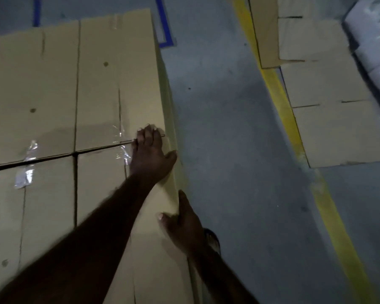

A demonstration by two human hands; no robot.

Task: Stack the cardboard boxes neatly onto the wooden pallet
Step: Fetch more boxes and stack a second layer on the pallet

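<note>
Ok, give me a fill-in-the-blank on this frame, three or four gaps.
The left hand rests on ____ of the cardboard boxes. The floor line right of them is ____. The floor marking behind them is ____. The right hand touches their edge and holds ____.
Missing: top; yellow; blue; nothing.
</note>
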